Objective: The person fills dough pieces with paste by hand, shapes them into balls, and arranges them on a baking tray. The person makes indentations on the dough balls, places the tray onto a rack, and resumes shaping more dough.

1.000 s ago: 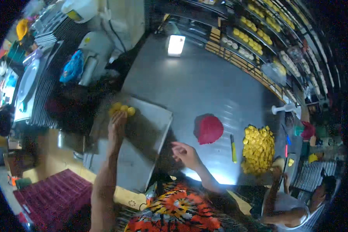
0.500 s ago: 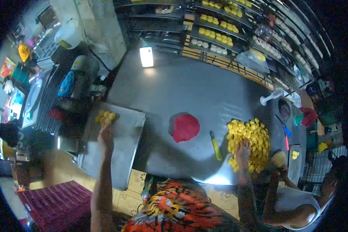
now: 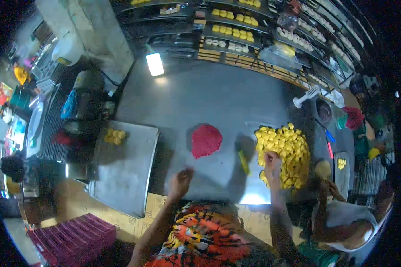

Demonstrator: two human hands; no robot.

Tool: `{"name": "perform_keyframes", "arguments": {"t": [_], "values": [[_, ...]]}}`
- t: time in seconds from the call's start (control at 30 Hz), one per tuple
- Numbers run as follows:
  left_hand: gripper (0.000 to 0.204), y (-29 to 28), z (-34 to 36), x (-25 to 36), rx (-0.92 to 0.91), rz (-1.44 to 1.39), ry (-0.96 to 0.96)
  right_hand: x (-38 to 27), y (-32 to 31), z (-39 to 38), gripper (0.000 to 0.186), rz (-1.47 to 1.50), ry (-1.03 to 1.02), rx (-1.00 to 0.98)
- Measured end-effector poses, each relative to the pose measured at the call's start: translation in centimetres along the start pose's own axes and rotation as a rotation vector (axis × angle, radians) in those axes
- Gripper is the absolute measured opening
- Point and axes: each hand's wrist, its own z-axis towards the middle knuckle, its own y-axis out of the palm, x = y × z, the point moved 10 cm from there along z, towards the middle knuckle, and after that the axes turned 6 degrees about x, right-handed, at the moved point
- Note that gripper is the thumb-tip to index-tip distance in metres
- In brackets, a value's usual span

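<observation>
A heap of yellow dough pieces (image 3: 294, 149) lies on the right of the grey table. My right hand (image 3: 272, 163) is at the heap's left side with its fingers curled; what they hold, if anything, is hidden. Over the table's front edge, below a red dough lump (image 3: 206, 141), hovers my left hand (image 3: 181, 183), its fingers smeared by motion. A small cluster of yellow dough balls (image 3: 115, 136) sits at the upper left of a metal tray (image 3: 127, 173). Between the red lump and the heap lies a knife with a yellow handle (image 3: 243, 162).
At the right, a co-worker (image 3: 349, 222) handles a pale dough lump (image 3: 323, 169). A lit lamp (image 3: 155, 64) and a white handheld fan (image 3: 306, 96) stand on the table (image 3: 200, 89). Behind it are racks of dough trays (image 3: 234, 32). Maroon crates (image 3: 75, 236) are stacked lower left.
My left hand has left the dough balls on the tray and moved right, toward the table's front edge. My right hand has shifted to the left side of the heap, its fingers now curled.
</observation>
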Motion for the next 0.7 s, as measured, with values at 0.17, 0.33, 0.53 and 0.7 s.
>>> {"name": "perform_keyframes", "arguments": {"t": [0.17,0.33,0.53,0.7], "values": [[0.025,5.7,1.8,2.8,-0.349,-0.517,-0.042,-15.9,7.6,-6.3,0.014,1.016,0.183,-0.438],[0.032,-0.5,2.6,-0.5,-0.326,-0.305,-0.423,-17.1,12.8,-4.8,0.021,0.949,0.09,-0.405],[0.027,-5.9,3.6,-0.4,-0.233,-0.357,-0.323,-16.6,10.5,1.8,0.036,0.126,-0.244,0.023],[0.027,-6.9,2.5,-1.8,-0.139,-0.337,-0.242,-16.6,11.1,1.3,0.028,0.229,-0.094,-0.067]]}}
